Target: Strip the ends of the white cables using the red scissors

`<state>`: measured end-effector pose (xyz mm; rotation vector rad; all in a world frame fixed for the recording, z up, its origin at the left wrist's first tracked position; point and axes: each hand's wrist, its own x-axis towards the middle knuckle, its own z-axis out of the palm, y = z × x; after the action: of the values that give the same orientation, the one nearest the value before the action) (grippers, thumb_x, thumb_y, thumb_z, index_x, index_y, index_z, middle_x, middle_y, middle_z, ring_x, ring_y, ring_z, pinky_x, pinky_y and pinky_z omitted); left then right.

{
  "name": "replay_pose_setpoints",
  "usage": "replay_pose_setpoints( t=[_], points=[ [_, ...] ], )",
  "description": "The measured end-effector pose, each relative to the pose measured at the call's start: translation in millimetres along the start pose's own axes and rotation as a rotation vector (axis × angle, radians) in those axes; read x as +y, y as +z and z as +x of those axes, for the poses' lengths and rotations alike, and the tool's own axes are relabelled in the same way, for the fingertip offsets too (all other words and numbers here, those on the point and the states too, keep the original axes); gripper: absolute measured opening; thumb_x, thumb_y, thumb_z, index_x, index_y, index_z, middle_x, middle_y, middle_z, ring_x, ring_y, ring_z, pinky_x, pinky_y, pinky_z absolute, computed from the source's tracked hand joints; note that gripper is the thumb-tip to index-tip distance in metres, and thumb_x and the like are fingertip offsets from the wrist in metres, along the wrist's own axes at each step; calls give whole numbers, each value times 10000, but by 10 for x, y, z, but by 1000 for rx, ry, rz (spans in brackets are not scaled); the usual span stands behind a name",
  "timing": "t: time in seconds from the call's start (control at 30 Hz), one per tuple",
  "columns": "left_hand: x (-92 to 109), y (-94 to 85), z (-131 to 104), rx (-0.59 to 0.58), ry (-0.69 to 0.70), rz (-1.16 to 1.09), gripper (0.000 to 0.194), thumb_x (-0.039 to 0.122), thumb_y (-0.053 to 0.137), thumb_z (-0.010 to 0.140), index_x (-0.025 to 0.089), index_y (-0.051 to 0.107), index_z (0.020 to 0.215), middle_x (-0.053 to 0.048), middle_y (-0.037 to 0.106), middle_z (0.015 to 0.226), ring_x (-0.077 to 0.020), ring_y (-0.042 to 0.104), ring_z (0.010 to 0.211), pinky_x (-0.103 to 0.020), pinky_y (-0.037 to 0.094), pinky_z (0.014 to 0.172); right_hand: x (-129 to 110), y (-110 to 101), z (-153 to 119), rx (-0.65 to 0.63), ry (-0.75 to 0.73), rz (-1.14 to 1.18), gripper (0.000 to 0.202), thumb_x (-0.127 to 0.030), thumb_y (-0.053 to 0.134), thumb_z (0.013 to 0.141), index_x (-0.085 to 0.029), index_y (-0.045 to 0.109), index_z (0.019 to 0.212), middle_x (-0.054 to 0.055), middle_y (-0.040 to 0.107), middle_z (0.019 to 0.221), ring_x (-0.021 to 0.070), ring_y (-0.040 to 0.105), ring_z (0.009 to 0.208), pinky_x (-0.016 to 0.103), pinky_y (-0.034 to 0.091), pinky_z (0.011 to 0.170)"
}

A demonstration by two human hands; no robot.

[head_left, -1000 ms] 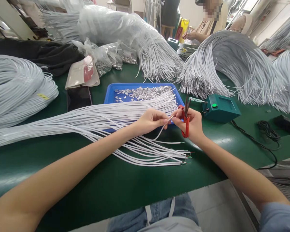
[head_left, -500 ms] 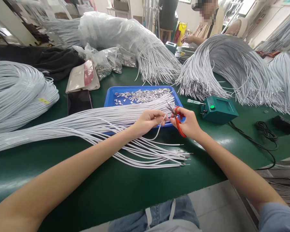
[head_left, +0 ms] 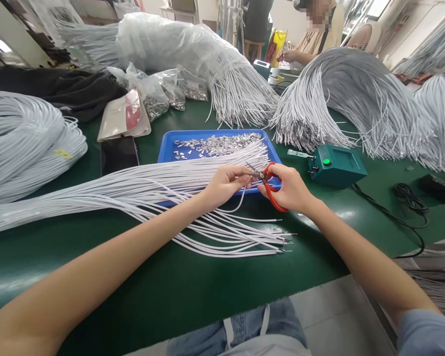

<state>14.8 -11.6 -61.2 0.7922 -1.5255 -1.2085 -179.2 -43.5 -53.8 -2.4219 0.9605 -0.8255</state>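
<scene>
My left hand pinches the end of one white cable above the front of a blue tray. My right hand holds red-handled scissors, whose blades point left and lie against the left fingertips. Whether the blades touch the cable cannot be made out. Small silver metal pieces lie in the tray, and a bundle of white cables reaches over it from the left. Several separated cables with bare coloured ends lie nearer to me on the table.
A teal box with a green button stands right of the tray, its black cord trailing right. Large cable bundles lie behind. A coil, a phone and bags are at the left. A person works beyond.
The scissors have turned, so their blades now point left and down to my left fingertips instead of up and left. My left hand keeps its pinch on the cable. The whole view has shifted slightly.
</scene>
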Motion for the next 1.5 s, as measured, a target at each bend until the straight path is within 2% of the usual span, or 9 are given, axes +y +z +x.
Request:
replay_pose_setpoints(
  t=[0.2,0.67,0.8,0.9,0.97,1.03,1.17,1.33,1.5],
  points=[
    [17,10,-14,2,-14,-10,314,411,688,792,108,681,710,-19,555,600,-93,469,563,-214,386,544,-12,-38,-2,-34,-38,-27,183,-246,637,708,-198,461,715,26,565,733,183,517,708,288,401,633],
    [0,0,-25,2,85,103,181,243,647,786,115,669,659,-37,605,612,-118,531,589,-212,425,546,-133,-50,-18,-118,23,0,153,-223,592,730,-193,446,696,17,545,708,174,494,702,281,374,629],
    [-26,-25,-23,108,29,-9,254,351,684,793,117,672,695,-28,569,609,-74,434,496,-191,335,444,-80,-83,30,-103,127,-13,146,-220,579,718,-185,452,655,0,528,658,141,457,620,273,348,597],
    [-29,-38,-16,186,-13,-146,282,384,718,774,120,662,695,-11,563,622,-33,367,437,-173,303,411,-11,-121,85,22,277,48,224,-279,608,712,-183,444,595,-24,468,570,115,399,553,269,314,551],
    [-17,-30,-15,159,-29,-118,273,378,727,770,118,675,706,-15,591,630,-34,396,442,-170,327,421,-16,-134,105,124,321,219,253,-319,643,690,-184,455,587,-34,453,551,106,390,535,261,314,527],
    [0,-10,-18,86,-21,-23,281,386,730,766,111,694,724,-30,624,625,-50,438,459,-177,357,434,-76,-127,104,189,293,428,246,-329,681,659,-183,488,616,-27,507,583,112,445,551,257,361,534],
    [15,20,-25,-56,36,115,308,402,724,768,98,707,722,-57,664,613,-79,503,486,-197,416,473,-238,-67,58,194,219,666,248,-305,719,648,-190,500,641,2,622,678,137,559,625,280,458,604],
    [3,13,-30,-93,27,139,346,439,718,766,95,712,725,-76,686,644,-117,582,560,-207,450,511,-271,-1,7,145,184,691,288,-302,773,626,-189,508,631,-11,608,650,135,561,615,282,468,599],
    [-6,26,-31,-96,16,155,354,443,726,749,91,708,713,-73,678,648,-112,562,559,-209,435,514,-251,15,-19,156,126,670,268,-271,768,657,-183,515,651,-11,595,661,129,551,610,274,443,593]
  ],
)
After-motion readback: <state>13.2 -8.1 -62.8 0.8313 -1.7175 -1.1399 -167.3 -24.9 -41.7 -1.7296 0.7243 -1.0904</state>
